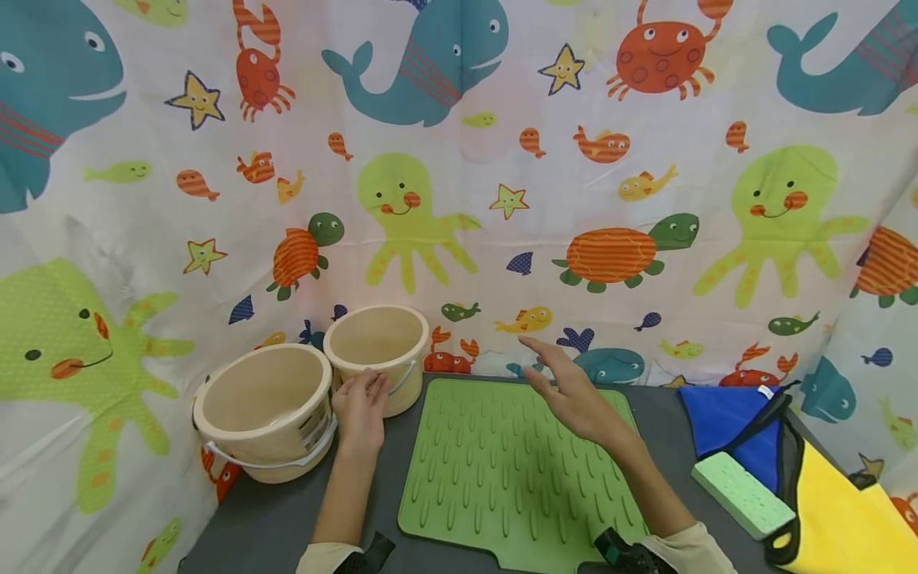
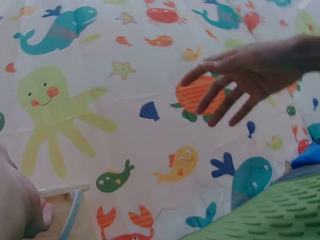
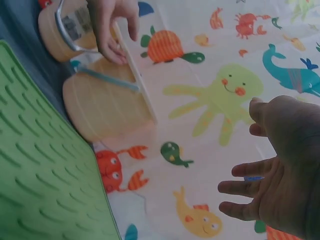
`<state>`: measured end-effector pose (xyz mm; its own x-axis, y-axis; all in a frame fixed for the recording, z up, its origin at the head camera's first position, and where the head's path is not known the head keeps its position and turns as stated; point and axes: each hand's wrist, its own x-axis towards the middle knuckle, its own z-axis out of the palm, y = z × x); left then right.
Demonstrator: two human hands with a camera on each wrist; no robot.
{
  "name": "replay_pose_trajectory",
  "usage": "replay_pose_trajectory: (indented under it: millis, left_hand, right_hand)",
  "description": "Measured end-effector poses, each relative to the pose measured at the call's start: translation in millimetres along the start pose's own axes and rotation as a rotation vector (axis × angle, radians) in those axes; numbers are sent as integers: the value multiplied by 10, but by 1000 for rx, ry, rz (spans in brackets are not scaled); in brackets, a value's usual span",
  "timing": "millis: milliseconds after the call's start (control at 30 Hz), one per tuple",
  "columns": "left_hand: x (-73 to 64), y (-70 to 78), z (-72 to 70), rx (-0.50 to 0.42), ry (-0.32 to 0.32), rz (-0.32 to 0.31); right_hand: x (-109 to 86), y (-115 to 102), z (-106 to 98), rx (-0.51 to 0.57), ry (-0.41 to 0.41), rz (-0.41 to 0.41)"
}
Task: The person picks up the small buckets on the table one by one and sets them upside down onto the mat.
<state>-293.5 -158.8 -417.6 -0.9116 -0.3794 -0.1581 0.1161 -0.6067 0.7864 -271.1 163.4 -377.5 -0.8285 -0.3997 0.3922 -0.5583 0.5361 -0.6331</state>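
Observation:
My left hand (image 1: pixel 361 410) is at the front rim of the rear cream bucket (image 1: pixel 376 339), fingers loosely bent and close to the edge. In the right wrist view, the same hand (image 3: pixel 115 30) overlaps that bucket's rim, thumb apart from the fingers. A grey handle (image 3: pixel 107 79) hangs down the bucket's side. A second cream bucket (image 1: pixel 265 399) with a label and a pale handle stands just left of my left hand. My right hand (image 1: pixel 574 399) is raised over the green ribbed mat (image 1: pixel 495 470), with fingers extended and nothing held.
On the right lie a blue cloth (image 1: pixel 731 418), a yellow cloth (image 1: pixel 846 510), a light green sponge (image 1: pixel 743 494) and black straps (image 1: pixel 789 454). A curtain (image 1: pixel 459 231) printed with sea animals hangs behind and beside the dark grey table (image 1: pixel 258 526).

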Motion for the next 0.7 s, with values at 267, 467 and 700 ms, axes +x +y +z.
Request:
replay_pose_trajectory:
  millis: [267,467,700]
  left_hand:
    - [123,2,-42,-188,-74,-97]
    - [-10,-114,24,-143,-127,-135]
    - [-145,-140,-2,38,-116,-119]
  right_hand:
    - [140,-195,265,163,-62,23]
    - [352,-365,619,393,-116,130]
    - [586,-448,1052,714,-177,267]
